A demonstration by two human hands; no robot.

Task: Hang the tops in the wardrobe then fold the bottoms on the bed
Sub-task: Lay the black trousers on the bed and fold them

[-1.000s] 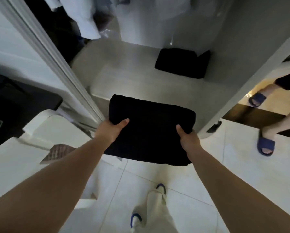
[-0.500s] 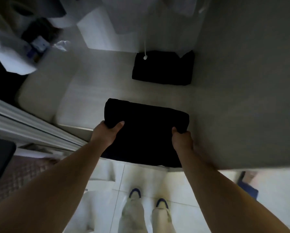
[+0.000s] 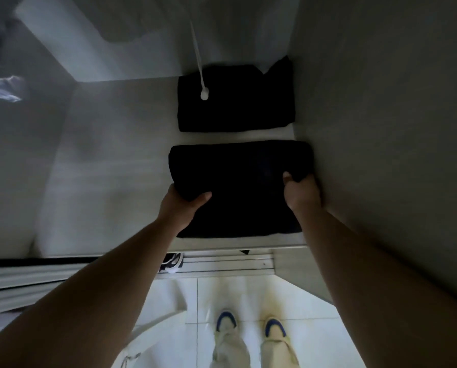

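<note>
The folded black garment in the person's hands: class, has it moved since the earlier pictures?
Yes. The held folded garment has gone forward into the wardrobe, closer to the folded black garment at the back and against the right wall. Left hand and right hand grip it.

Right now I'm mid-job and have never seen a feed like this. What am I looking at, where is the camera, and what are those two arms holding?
There is no machine here. A person wears a camera on the head, so this single picture looks down along their own two bare arms. The left hand and the right hand each have a grip on the near edge of a folded black garment, thumbs on top. It lies low over the pale wardrobe shelf, close against the right wall; whether it has fully landed is hard to tell. Behind it lies a second folded black garment, with a white cord dangling over it. At the bottom are the person's own feet on the tiled floor.
</note>
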